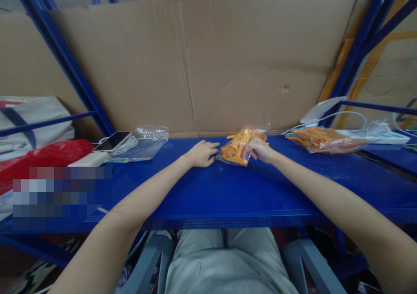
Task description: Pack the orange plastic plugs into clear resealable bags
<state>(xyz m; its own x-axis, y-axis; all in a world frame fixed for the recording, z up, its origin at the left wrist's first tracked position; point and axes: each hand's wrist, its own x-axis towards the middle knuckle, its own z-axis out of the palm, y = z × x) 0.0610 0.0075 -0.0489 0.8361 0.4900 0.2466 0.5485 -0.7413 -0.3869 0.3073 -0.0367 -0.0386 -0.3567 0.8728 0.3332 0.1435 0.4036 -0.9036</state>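
Note:
A clear plastic bag of orange plastic pieces (239, 146) lies on the blue shelf (208, 194), between my two hands. My right hand (260, 150) has its fingers closed on the right side of the bag. Beside the bag's left end, my left hand (202, 153) rests on the shelf with its fingers apart, pointing toward the bag. Its fingertips are near the bag's lower left corner; whether they touch it I cannot tell. Some orange pieces stick out past the bag's upper edges.
At the right lies a second bag of orange pieces (322, 140), near a white cable (353, 113). On the left are a flat clear bag (146, 144), a phone (114, 141) with a coiled white cable (127, 144), and a red bag (48, 157). Cardboard (247, 59) stands behind.

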